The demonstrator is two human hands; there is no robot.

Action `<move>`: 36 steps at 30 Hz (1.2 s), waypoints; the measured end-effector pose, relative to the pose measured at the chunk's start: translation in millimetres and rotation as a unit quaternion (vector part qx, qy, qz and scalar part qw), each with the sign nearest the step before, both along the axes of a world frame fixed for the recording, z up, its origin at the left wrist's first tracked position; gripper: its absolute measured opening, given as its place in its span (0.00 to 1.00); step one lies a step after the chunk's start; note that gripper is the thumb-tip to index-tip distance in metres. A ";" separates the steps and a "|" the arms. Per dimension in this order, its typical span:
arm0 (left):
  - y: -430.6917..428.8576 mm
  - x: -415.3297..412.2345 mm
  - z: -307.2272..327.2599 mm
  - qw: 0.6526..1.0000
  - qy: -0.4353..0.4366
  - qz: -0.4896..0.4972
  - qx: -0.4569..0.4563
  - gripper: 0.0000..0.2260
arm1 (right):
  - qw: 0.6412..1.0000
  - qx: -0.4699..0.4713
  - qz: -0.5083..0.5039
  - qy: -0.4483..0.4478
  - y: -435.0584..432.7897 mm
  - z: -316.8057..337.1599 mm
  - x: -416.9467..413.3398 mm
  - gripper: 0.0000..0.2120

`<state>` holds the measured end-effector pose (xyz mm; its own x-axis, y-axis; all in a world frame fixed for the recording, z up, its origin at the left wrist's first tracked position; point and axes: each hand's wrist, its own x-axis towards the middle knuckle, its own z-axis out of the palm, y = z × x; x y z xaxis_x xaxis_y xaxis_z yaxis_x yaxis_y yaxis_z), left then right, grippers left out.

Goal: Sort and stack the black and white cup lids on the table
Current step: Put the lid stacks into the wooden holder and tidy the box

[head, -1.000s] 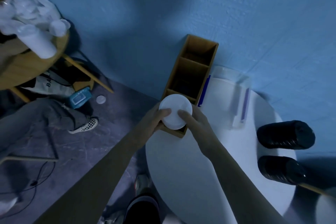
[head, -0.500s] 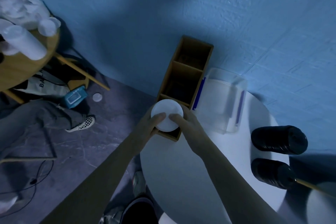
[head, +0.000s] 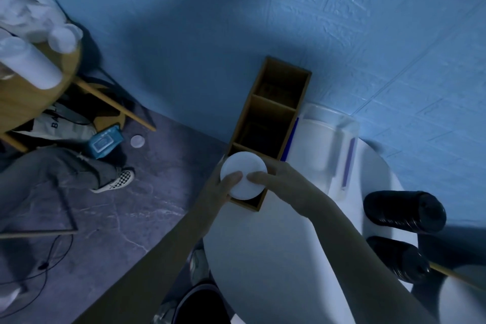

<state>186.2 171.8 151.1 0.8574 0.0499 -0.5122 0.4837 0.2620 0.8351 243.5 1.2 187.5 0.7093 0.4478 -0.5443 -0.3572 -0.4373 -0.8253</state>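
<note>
We read this as informal indoor room, cafe-stock corner or home setup; can't tell which. Textured blue wall (head: 263,8), grey marbled floor (head: 136,208). Small round white table (head: 276,258) against wall, round wooden table (head: 31,102) nearby with heaped white lids (head: 29,16). We note black lid stacks (head: 405,210), tote bag (head: 60,126), wipes pack (head: 105,141), loose cables (head: 52,258) on floor, another person's checkered shoe (head: 115,180).

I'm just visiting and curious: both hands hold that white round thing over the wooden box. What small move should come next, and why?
Probably ease the white lids straight down into the nearest compartment of the wooden box, then loosen each grip. The left hand and right hand pinch them right over that opening, roughly lined up with it.
</note>
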 end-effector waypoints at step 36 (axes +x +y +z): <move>1.9 -8.9 -13.4 0.892 -0.116 -0.113 0.422 0.23 | 0.937 -0.219 -0.078 -0.261 5.4 -44.3 -34.7 0.22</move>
<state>177.4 173.7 137.7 0.9724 0.1465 -0.1816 0.2332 -0.5901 0.7729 208.7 6.6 143.2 0.9684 0.1316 -0.2120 -0.0423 -0.7508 -0.6592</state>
